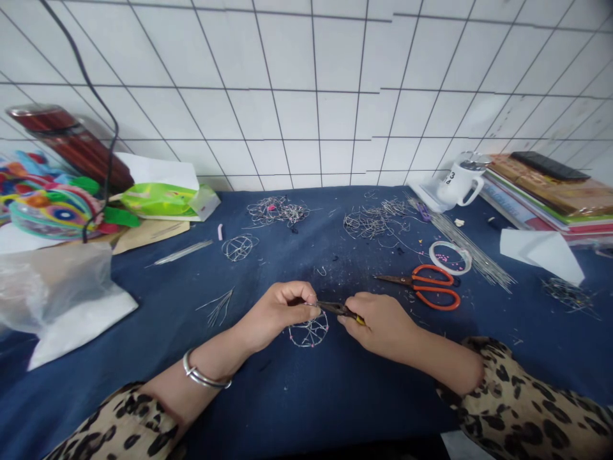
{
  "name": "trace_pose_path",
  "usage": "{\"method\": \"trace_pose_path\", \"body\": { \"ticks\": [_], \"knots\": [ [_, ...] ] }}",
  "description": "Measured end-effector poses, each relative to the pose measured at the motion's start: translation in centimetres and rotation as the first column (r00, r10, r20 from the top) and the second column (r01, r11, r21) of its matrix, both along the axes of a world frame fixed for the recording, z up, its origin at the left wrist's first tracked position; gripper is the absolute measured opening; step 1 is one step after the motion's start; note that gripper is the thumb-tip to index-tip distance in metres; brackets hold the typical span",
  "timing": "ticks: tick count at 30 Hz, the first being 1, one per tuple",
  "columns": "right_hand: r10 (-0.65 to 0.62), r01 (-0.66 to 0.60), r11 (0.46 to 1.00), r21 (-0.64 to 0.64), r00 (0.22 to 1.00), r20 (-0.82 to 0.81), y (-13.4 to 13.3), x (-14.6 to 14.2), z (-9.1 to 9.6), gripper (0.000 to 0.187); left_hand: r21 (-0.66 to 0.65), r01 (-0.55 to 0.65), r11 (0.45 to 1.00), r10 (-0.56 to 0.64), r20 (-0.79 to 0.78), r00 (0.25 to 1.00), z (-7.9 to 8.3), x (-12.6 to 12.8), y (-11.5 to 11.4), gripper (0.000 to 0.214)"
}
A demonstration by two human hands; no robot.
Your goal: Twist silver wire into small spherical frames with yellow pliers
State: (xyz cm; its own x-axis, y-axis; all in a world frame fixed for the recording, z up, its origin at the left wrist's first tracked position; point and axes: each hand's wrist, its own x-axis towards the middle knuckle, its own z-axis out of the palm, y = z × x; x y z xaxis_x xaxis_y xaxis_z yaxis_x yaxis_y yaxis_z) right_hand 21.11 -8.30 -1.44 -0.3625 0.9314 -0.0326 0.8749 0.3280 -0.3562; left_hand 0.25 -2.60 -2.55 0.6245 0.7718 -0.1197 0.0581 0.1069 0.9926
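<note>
Between the thumb and fingers of my left hand (285, 310) is pinched the upper edge of a round wire ornament (310, 333), a ring with wires crossing inside and small pink beads on its rim. My right hand (380, 322) is closed around a pair of pliers (338, 309) with a yellow-and-black handle. The plier jaws point left and meet the ring's top edge beside my left fingertips. Whether the jaws grip a wire is too small to tell. Right of the pliers lie scissors (435, 287) with orange handles, blades pointing left.
Tangled wire piles (373, 219) lie toward the wall, near another wire ring (239, 247). A white ring-shaped dish (450, 257) holds pink beads by straight wires (474, 249). A white mug (462, 182) and stacked books (550, 191) stand right; a tissue pack (160, 199) and red flask (71, 144) left.
</note>
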Motion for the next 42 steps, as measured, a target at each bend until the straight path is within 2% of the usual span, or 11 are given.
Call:
{"method": "trace_pose_path", "body": {
  "ticks": [11, 18, 31, 42],
  "knots": [
    [0.017, -0.028, 0.996, 0.088, 0.993, 0.116, 0.03, 0.13, -0.35, 0.021, 0.093, 0.050, 0.994, -0.036, -0.152, 0.988, 0.75, -0.12, -0.06, 0.012],
    [0.022, -0.038, 0.995, 0.093, 0.985, 0.172, -0.01, 0.06, -0.37, 0.019, 0.157, 0.082, 0.984, -0.039, -0.255, 0.966, 0.73, -0.18, 0.04, 0.011],
    [0.023, -0.041, 0.996, 0.078, 0.975, 0.221, -0.10, -0.28, -0.37, 0.018, 0.190, 0.083, 0.978, -0.021, -0.309, 0.951, 0.71, -0.14, -0.08, 0.011],
    [0.025, -0.036, 0.998, 0.045, 0.973, 0.228, -0.14, -0.34, -0.06, 0.018, 0.176, 0.049, 0.983, 0.002, -0.278, 0.961, 0.74, 0.09, -0.48, 0.011]
  ]
}}
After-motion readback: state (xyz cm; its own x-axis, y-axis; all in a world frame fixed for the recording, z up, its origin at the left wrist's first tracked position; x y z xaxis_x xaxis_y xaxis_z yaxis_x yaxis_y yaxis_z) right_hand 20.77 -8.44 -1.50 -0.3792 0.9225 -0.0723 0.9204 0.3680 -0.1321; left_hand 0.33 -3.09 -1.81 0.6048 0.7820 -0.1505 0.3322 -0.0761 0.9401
